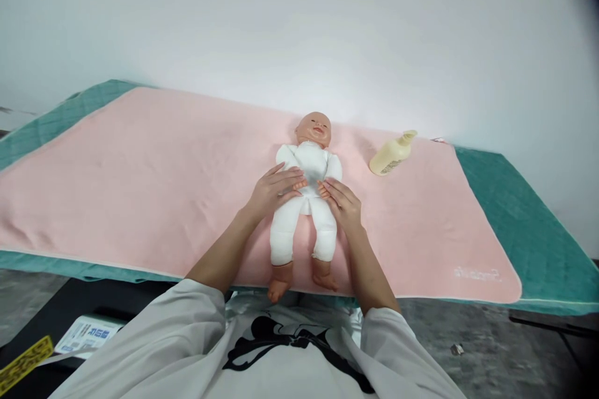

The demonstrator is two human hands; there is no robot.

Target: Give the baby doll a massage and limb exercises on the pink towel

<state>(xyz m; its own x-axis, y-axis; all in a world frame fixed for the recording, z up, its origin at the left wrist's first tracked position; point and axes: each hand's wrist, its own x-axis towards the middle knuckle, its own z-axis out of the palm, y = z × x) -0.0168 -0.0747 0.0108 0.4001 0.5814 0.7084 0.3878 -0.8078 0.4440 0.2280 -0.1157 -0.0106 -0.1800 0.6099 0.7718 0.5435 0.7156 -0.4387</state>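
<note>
Loosely, the left hand (pixel 281 188) and right hand (pixel 344 201) clasp the hard little hands of a doll (pixel 312 159), the left fingers slightly parted. Smooth-headed and white-cloth-bodied, it lies face-up on a soft pink mat (pixel 187 168) over quilted teal fabric (pixel 528 224), near a rounded, pale-yellow pump bottle (pixel 390 156).

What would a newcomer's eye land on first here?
Probably the bald baby doll with a white cloth body, lying face up on the wide pink fabric mat, with the person's bare left hand and bare right hand at its own small hands. Next, perhaps, the pale yellow pump bottle on the mat, right of the doll, and the teal quilted cover showing beyond the mat's edges.
</note>
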